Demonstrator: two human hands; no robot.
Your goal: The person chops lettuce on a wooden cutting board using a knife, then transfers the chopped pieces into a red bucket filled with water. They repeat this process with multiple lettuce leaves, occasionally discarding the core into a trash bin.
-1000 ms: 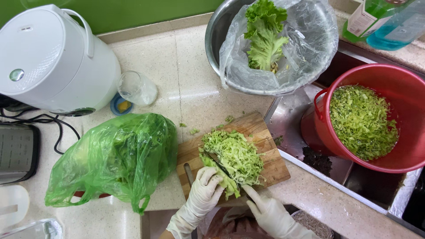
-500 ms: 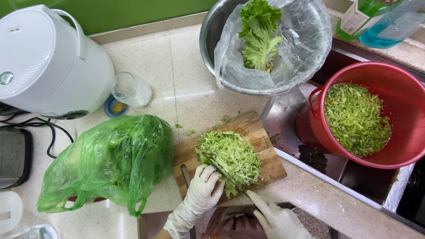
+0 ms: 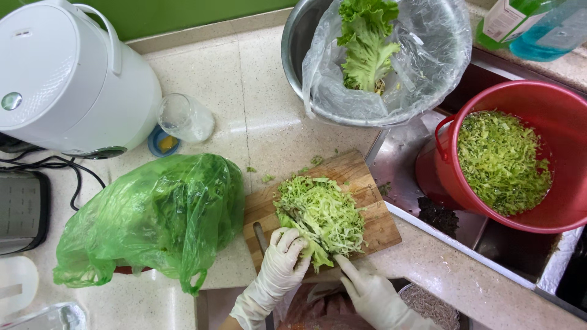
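Observation:
A pile of shredded green lettuce (image 3: 323,215) lies on a wooden cutting board (image 3: 361,183). My left hand (image 3: 281,256), in a white glove, presses on the near left side of the pile. My right hand (image 3: 361,287), also gloved, reaches up with a finger touching the pile's near edge. A dark knife (image 3: 260,235) lies on the board, mostly hidden under the lettuce and my left hand. I cannot tell whether either hand grips it.
A green plastic bag (image 3: 153,220) lies left of the board. A steel bowl (image 3: 293,43) with a clear bag and lettuce leaves (image 3: 367,49) sits behind. A red bucket (image 3: 550,214) of shredded lettuce stands in the sink. White cooker (image 3: 67,79), glass (image 3: 183,116) at left.
The view has shifted slightly. My right hand has moved up from beside the board so its fingertip meets the pile. My left hand stays pressed on the lettuce.

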